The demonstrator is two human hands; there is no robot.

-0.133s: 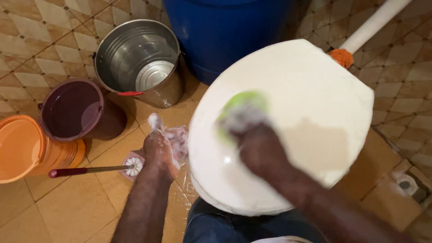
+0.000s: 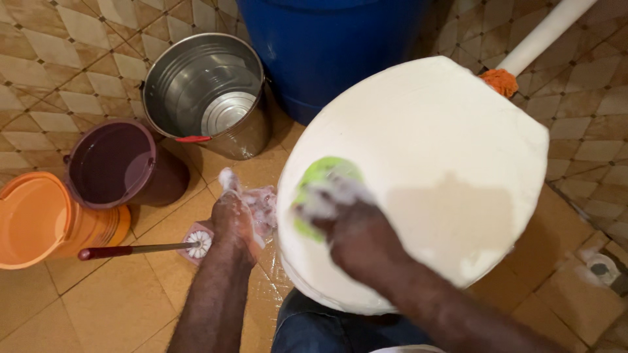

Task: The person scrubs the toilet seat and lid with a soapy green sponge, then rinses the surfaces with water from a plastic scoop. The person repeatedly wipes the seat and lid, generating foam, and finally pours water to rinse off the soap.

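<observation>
White toilet lid tilted above tiled floor, right hand fingers curled on green sponge near left edge, left hand soapy, loosely curled beside lid rim, buckets well apart

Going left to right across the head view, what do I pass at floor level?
orange bucket → maroon bucket → metal bucket → left hand → green sponge under the right hand → white lid

Sponge on toilet lid, barrel behind lid, three buckets left, brush on floor
</observation>
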